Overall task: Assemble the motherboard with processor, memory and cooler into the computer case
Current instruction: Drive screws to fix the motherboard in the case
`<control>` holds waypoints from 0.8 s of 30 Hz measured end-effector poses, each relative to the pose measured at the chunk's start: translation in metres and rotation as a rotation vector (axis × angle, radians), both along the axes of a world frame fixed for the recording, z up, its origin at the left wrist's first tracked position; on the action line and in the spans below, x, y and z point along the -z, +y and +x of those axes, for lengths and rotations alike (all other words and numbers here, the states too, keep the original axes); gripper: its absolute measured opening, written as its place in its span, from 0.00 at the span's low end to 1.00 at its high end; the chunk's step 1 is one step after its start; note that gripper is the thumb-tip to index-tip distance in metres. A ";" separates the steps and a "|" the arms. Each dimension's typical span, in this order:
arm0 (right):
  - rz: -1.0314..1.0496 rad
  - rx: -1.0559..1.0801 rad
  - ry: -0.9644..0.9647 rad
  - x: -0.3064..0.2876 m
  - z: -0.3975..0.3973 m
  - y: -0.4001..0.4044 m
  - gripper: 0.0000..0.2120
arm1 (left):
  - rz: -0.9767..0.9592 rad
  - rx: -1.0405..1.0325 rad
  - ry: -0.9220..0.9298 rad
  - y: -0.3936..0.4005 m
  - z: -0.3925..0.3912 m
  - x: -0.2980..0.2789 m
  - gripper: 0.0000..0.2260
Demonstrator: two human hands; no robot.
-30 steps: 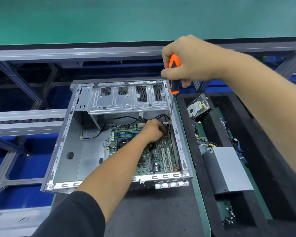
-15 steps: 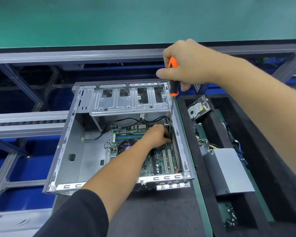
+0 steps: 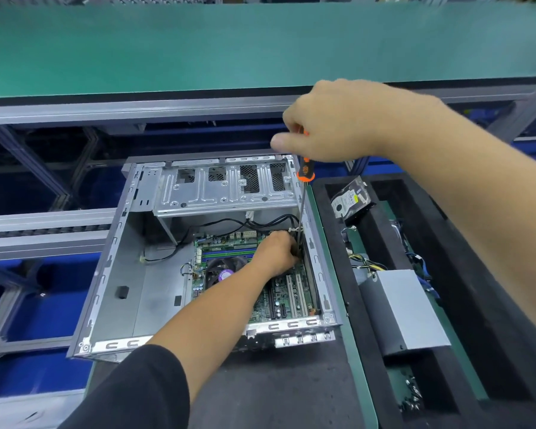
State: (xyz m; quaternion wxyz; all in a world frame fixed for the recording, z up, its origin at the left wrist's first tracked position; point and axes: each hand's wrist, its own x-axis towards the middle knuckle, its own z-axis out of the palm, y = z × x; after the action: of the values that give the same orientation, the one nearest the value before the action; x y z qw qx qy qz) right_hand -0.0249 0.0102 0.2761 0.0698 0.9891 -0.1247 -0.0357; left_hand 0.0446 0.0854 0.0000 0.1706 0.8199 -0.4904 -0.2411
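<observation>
The right hand (image 3: pixel 338 119) grips the screwdriver (image 3: pixel 304 171), its thumb now swung out left: a turn in progress. The left hand (image 3: pixel 276 252) pinches at the tip over the motherboard (image 3: pixel 279 298), seated in the computer case (image 3: pixel 112 274); fastening appears underway.

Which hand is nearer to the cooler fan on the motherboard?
Left. The left hand is down inside the case, just right of the cooler fan. The right hand is high above the case, gripping the screwdriver handle.
</observation>
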 end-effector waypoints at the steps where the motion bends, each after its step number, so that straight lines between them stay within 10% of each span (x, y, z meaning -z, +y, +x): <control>1: 0.073 -0.013 0.068 -0.003 -0.001 -0.001 0.14 | 0.001 -0.001 0.003 0.000 0.000 0.001 0.07; 5: 0.253 -0.136 0.070 -0.008 -0.004 0.002 0.04 | 0.007 -0.004 0.001 -0.001 0.001 0.002 0.08; 10: -0.023 0.069 0.008 0.000 0.000 0.009 0.20 | 0.019 0.001 0.008 -0.001 0.002 0.003 0.08; 14: 0.250 0.001 0.218 -0.016 -0.002 0.008 0.05 | 0.022 0.012 -0.005 -0.001 0.001 0.004 0.07; 20: -0.003 0.063 -0.001 -0.001 0.006 0.008 0.18 | 0.021 0.010 0.005 -0.001 0.002 0.005 0.07; 24: 0.234 0.007 0.195 -0.012 0.005 0.005 0.02 | 0.017 -0.002 0.003 -0.002 0.002 0.006 0.07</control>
State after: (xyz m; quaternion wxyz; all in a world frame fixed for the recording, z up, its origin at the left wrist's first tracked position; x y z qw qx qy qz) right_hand -0.0203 0.0153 0.2881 -0.0341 0.9819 -0.1160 -0.1461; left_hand 0.0468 0.0834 -0.0061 0.1647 0.8215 -0.4872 -0.2461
